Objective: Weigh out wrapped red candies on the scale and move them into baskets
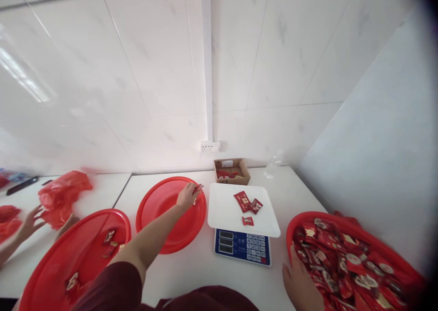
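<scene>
My left hand (187, 196) reaches over the far right rim of a round red basket (160, 224) and is closed on a small red packet (197, 190). My right hand (300, 281) rests at the near left rim of a large red basket (345, 222) heaped with red snack packets (345, 265); its fingers curl at the rim and I cannot make out whether they hold anything. Between the baskets stands a blue scale (242, 246) with a white platform (226, 210) that carries three red packets (247, 204).
A big red basket (68, 256) with a few packets sits at near left. An open cardboard box (232, 170) with red packets stands by the wall under a socket (210, 146). At far left another person's hands (32, 220) handle a red plastic bag (61, 194).
</scene>
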`<state>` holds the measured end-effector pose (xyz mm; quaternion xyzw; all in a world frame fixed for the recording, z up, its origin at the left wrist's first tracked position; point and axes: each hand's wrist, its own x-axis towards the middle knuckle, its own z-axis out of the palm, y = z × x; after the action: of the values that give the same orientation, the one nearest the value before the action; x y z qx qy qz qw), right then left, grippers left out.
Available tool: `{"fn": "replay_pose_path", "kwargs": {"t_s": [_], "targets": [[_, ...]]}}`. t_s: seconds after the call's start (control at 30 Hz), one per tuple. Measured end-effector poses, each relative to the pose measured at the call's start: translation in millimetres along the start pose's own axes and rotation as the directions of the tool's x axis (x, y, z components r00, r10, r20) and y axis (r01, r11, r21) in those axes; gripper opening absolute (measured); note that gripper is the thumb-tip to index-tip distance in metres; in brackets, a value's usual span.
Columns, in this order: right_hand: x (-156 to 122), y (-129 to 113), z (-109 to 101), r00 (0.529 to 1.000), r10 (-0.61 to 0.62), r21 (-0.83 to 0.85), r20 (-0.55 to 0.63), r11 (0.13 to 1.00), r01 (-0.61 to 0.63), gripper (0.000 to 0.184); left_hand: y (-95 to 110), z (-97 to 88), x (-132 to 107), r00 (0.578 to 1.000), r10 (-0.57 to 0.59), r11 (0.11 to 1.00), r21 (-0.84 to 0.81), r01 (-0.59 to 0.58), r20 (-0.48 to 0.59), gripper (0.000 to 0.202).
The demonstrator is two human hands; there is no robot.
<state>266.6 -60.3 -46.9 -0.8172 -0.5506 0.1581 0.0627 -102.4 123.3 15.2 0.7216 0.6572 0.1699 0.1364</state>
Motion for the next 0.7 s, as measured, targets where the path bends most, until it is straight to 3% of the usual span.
{"fn": "replay_pose_path", "kwargs": {"t_s": [0.13,0.23,0.37,0.5,0.6,0.7], "targets": [[-0.5,-1.4,-0.7,1.000,-0.013,0.021,-0.015,1.000,0.013,0.074,-39.1,-11.2,-29.8,0.999,-0.031,0.996,0.087,0.029,0.020,0.024],[-0.3,-1.5,-0.4,1.000,-0.009,0.028,-0.017,1.000,0.010,0.074,-34.2,0.7,-41.4,0.998,0.063,0.990,0.125,-0.062,-0.008,0.037],[2.1,2.3,2.9,1.000,-0.012,0.040,-0.001,0.999,0.012,0.074,15.6,36.5,-36.3,0.954,0.279,0.951,0.106,-0.291,0.113,0.056],[5.8,10.7,11.6,0.999,-0.027,0.108,-0.019,0.994,0.029,0.073,84.0,82.2,-18.5,0.822,0.479,0.859,0.025,-0.511,0.309,0.089],[9.8,18.4,19.5,0.995,-0.067,0.168,-0.074,0.983,0.079,0.073,128.0,113.1,-2.3,0.734,0.532,0.812,-0.008,-0.583,0.422,0.097],[13.5,25.9,21.6,0.995,-0.058,0.222,-0.078,0.972,0.075,0.073,156.9,135.4,13.7,0.735,0.502,0.825,0.002,-0.565,0.456,0.090]]}}
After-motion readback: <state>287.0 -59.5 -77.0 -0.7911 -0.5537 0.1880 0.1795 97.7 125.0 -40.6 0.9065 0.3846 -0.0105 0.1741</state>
